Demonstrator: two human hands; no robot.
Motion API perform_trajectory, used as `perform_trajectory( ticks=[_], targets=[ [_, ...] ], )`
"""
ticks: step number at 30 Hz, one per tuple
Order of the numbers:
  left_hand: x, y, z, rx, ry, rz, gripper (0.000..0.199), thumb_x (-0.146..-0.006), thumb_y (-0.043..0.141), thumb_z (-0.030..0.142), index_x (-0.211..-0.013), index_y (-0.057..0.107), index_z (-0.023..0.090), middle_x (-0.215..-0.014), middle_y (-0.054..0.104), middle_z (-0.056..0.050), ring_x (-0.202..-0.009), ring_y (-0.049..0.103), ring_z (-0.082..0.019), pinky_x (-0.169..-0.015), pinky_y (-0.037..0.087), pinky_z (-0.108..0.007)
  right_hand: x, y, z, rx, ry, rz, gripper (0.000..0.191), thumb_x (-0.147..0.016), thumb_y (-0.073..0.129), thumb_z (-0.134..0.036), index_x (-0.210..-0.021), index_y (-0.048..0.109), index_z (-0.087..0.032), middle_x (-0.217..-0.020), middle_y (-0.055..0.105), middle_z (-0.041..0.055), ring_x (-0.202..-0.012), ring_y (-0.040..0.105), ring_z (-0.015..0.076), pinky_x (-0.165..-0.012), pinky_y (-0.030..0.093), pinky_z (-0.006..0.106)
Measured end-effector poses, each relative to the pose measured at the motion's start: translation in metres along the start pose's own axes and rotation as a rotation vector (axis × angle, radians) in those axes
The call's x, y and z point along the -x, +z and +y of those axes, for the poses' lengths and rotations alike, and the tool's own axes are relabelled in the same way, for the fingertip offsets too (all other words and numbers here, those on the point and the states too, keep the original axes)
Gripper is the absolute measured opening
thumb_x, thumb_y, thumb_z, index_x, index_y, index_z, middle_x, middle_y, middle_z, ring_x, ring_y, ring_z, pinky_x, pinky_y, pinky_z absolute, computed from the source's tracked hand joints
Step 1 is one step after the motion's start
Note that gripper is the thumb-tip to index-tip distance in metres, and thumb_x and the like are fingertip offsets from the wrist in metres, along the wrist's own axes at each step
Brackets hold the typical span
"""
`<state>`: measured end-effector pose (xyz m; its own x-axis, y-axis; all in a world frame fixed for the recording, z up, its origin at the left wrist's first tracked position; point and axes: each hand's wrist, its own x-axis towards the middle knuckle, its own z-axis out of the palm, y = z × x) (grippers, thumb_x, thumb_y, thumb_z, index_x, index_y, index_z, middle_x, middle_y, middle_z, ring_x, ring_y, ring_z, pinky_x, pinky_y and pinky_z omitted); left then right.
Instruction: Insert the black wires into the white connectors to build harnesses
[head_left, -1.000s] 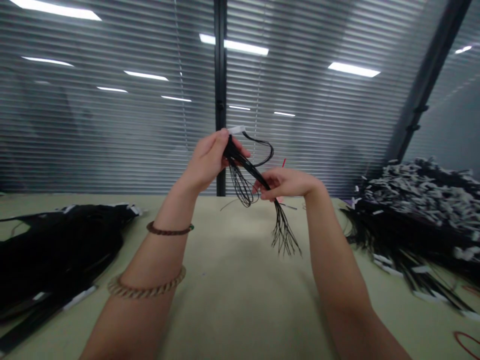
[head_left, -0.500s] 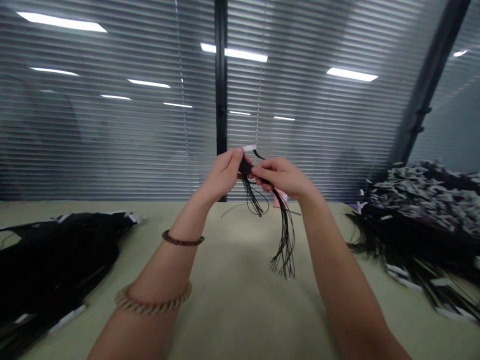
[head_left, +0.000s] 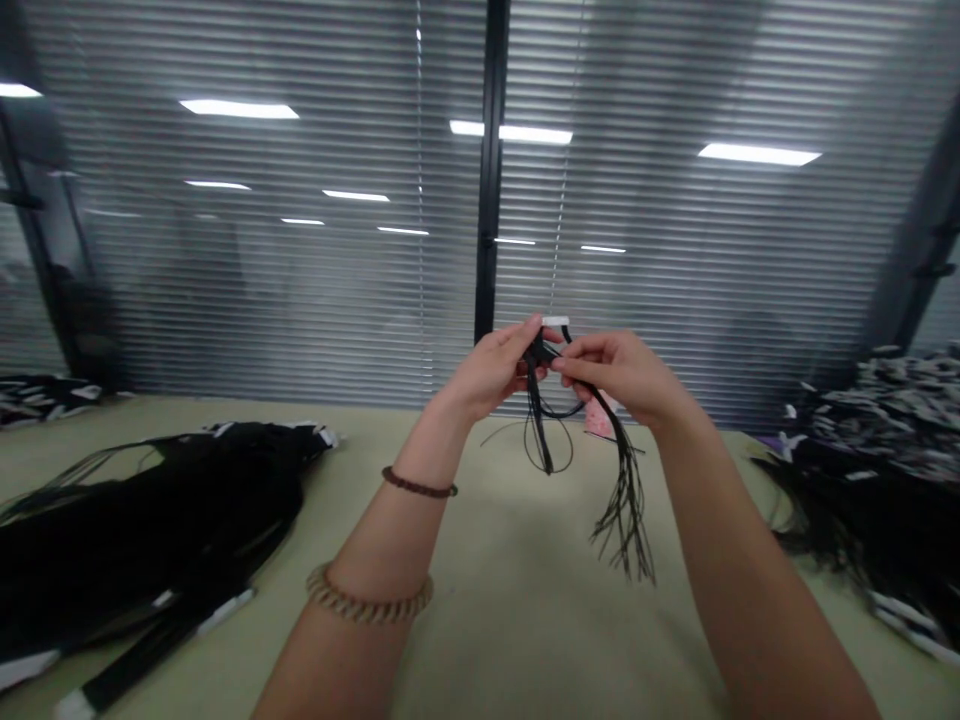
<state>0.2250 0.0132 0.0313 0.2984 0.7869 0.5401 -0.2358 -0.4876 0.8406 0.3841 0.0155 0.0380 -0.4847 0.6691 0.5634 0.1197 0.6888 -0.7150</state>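
Note:
Between my two hands, above the table, is a bundle of thin black cords (head_left: 626, 490) with a white end piece (head_left: 556, 321) at its top. My left hand (head_left: 502, 365) is closed on the upper part, just below the white piece. A shorter bunch and a thin loop of cord dangle beneath it. With thumb and fingers together, my right hand (head_left: 619, 372) pinches the bundle close by. The longer strands fall from there, their loose ends spread apart. Exactly how the cords cross between my fingers is hidden.
Black cord bundles with white ends form a pile (head_left: 172, 510) on the pale table (head_left: 480, 640) at left. At right lies another dark pile (head_left: 877, 520), with a grey-white heap (head_left: 900, 400) behind. A pink item (head_left: 600, 414) sits behind my right hand. Window blinds (head_left: 337, 300) rise beyond the table.
The camera view has turned to the left, so everything appears further right. Both hands still hold the cords; the short strands now hang closer together.

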Motion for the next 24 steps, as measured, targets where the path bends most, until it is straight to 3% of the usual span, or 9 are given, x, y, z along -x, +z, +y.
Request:
perform_trajectory(
  ticks=[7, 10, 14, 19, 24],
  targets=[
    [0.001, 0.005, 0.004, -0.087, 0.126, 0.081, 0.038, -0.075, 0.046, 0.050, -0.073, 0.057, 0.014, -0.053, 0.052, 0.001, -0.043, 0.045, -0.005, -0.040, 0.033, -0.016, -0.001, 0.008, -0.005, -0.288, 0.083, -0.115, 0.025, -0.072, 0.056, -0.039, -0.072, 0.060, -0.014, -0.064, 0.059, 0.0029, -0.047, 0.052, 0.0087, -0.048, 0.041, 0.023],
    [0.000, 0.008, 0.004, -0.175, 0.204, 0.154, 0.039, -0.076, 0.044, 0.051, -0.070, 0.057, 0.014, -0.049, 0.050, 0.002, -0.040, 0.043, -0.005, -0.037, 0.032, -0.016, -0.002, 0.010, -0.006, -0.292, 0.078, -0.084, 0.017, -0.071, 0.058, -0.032, -0.072, 0.059, -0.015, -0.072, 0.061, 0.0032, -0.058, 0.055, 0.0092, -0.055, 0.043, 0.023],
    [-0.002, 0.009, 0.001, -0.215, 0.243, 0.232, 0.044, -0.076, 0.040, 0.053, -0.067, 0.056, 0.013, -0.046, 0.047, 0.003, -0.035, 0.038, -0.003, -0.034, 0.027, -0.016, -0.004, 0.011, -0.003, -0.220, 0.011, -0.047, 0.015, -0.071, 0.057, -0.030, -0.069, 0.060, -0.015, -0.069, 0.060, 0.0016, -0.058, 0.050, 0.0072, -0.052, 0.037, 0.020],
    [-0.001, 0.007, -0.003, -0.211, 0.248, 0.221, 0.050, -0.077, 0.034, 0.057, -0.069, 0.055, 0.013, -0.045, 0.047, 0.002, -0.034, 0.041, -0.005, -0.033, 0.027, -0.016, -0.007, 0.015, -0.001, -0.175, -0.029, -0.033, 0.017, -0.072, 0.055, -0.030, -0.069, 0.061, -0.014, -0.059, 0.056, 0.0003, -0.049, 0.042, 0.0055, -0.048, 0.033, 0.020],
    [-0.001, 0.003, -0.004, -0.211, 0.288, 0.189, 0.050, -0.078, 0.031, 0.056, -0.076, 0.056, 0.014, -0.046, 0.048, 0.003, -0.036, 0.040, -0.005, -0.034, 0.029, -0.016, -0.009, 0.023, -0.002, -0.115, -0.126, 0.134, 0.021, -0.069, 0.057, -0.033, -0.064, 0.060, -0.013, -0.053, 0.050, -0.0025, -0.044, 0.038, 0.0045, -0.042, 0.027, 0.019]
  ],
)
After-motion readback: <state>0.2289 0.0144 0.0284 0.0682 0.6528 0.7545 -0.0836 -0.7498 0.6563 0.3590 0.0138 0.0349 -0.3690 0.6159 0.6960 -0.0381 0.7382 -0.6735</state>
